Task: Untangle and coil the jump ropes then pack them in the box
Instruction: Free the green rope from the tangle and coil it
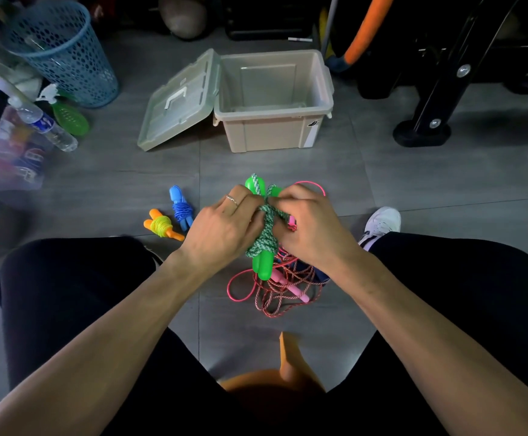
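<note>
Both hands hold the green rope (264,229) in the middle of the frame. The left hand (225,228) grips the bundle; the right hand (310,225) pinches the wrap. Pull the end snug so it stays. The open box (319,99) waits above.
</note>
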Action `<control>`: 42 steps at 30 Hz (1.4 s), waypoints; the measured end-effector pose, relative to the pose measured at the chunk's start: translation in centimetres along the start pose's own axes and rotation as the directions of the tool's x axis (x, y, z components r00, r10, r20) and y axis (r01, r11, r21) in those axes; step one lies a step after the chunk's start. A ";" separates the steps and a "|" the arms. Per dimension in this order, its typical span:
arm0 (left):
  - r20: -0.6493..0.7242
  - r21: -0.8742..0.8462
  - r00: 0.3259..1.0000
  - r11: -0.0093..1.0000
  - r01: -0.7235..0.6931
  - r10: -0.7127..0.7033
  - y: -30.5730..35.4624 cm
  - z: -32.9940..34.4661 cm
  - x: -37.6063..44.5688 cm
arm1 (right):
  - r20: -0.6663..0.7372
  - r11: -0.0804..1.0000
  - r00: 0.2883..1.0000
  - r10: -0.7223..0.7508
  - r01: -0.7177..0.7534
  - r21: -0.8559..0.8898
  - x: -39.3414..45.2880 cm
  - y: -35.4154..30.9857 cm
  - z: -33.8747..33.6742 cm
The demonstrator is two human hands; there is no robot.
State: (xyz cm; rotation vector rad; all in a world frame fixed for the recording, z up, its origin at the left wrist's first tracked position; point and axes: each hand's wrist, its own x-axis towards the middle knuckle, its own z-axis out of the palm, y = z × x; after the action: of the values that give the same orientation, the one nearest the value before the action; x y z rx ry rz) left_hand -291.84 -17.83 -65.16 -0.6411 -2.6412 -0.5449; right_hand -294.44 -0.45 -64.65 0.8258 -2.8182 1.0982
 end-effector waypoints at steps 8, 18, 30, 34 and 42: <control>-0.041 -0.129 0.995 0.988 0.089 -0.095 0.3 -0.1 -0.1 | -0.090 0.991 0.990 -0.113 0.105 -0.081 -0.4 -0.1 0.2; -0.126 -0.350 0.949 0.908 0.230 -0.289 0.7 0.5 0.1 | -0.175 0.984 0.969 -0.175 0.167 -0.060 -0.1 0.0 0.0; 0.103 -0.287 0.932 0.887 0.362 -0.347 0.8 0.0 1.6 | -0.232 0.998 0.971 -0.056 0.056 -0.006 0.2 0.0 0.6; 0.237 -0.251 0.904 0.877 0.410 -0.355 0.6 -0.3 1.9 | -0.245 0.995 0.964 -0.101 0.101 -0.014 0.1 0.1 0.8; 0.311 -0.333 0.823 0.757 0.562 -0.475 0.1 -0.1 1.5 | -0.175 0.995 0.980 -0.095 0.100 0.016 0.2 0.8 1.6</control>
State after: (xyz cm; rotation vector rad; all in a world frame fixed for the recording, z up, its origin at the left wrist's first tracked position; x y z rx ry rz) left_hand -292.97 -17.25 -64.37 -0.0309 -2.9238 -1.2927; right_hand -294.65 -1.04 -66.27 0.8162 -2.5984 1.1338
